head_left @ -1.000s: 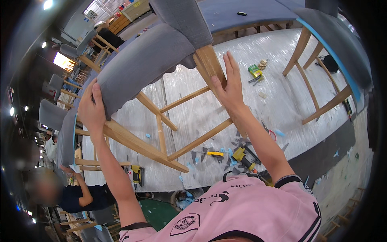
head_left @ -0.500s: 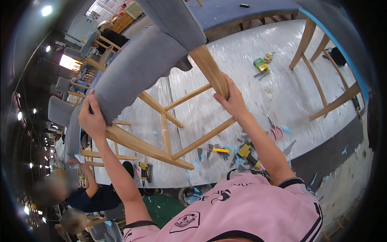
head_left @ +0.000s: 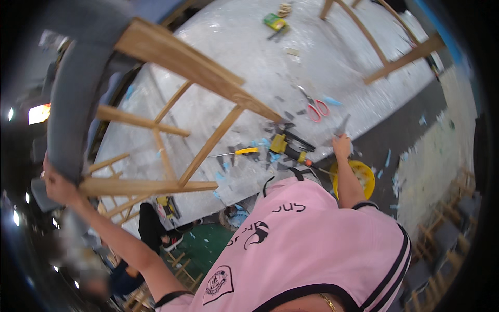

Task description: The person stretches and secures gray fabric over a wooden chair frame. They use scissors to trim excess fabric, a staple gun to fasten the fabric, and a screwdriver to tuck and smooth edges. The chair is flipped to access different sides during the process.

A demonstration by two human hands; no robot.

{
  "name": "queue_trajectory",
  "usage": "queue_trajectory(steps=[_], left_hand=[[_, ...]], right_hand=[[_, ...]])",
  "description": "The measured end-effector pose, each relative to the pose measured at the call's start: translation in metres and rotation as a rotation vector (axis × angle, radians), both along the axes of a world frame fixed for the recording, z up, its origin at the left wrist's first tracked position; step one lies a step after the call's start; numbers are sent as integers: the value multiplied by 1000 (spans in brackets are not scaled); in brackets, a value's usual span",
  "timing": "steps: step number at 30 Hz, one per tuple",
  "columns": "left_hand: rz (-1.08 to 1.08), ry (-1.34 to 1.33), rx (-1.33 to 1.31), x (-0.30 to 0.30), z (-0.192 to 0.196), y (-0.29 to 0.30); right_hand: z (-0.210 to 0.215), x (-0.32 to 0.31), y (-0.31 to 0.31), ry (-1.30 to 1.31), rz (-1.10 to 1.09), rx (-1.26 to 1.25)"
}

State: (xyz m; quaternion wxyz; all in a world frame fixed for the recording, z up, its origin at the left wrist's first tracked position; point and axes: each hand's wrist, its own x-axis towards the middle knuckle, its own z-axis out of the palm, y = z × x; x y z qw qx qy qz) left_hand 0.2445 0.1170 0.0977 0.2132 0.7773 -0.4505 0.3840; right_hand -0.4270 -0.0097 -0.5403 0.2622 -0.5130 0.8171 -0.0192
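A grey upholstered chair [head_left: 75, 104] with bare wooden legs is tipped over at the left, its legs pointing towards the right. My left hand [head_left: 60, 184] is closed on its padding, close to where the nearer wooden leg [head_left: 150, 187] begins. Away from the chair, my right hand [head_left: 341, 146] is at the table's near right edge. Its fingers meet the near end of a pointed grey scrap [head_left: 343, 125]; blur hides whether they grip it. Red-handled scissors [head_left: 316, 110] lie just beyond that hand.
On the plastic-covered table [head_left: 223, 47] lie a yellow-handled screwdriver [head_left: 246, 151], a yellow-and-black power tool [head_left: 286, 148], a green packet [head_left: 274, 22] and scraps. A yellow bucket [head_left: 364, 179] stands below the right edge. Another chair's legs [head_left: 405, 60] are at far right. A co-worker's leg [head_left: 150, 223] shows lower left.
My right hand has let go of the chair's far leg and moved right to the table edge. The chair has swung left in view, my left hand still on it. The whole view has shifted.
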Motion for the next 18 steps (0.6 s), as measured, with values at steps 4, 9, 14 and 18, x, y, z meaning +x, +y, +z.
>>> queue_trajectory(steps=[4, 9, 14, 18], left_hand=[[-8, -78, -1, -2, -4, -22], [19, 50, -62, -21, 6, -39], [43, 58, -124, -23, 1, -26], [4, 51, -139, -33, 1, -33]], right_hand=[[22, 69, -35, -319, 301, -238], [57, 183, -47, -595, 841, -132], [81, 266, 8, -501, 1599, -185], [2, 310, 37, -254, 1500, -143]])
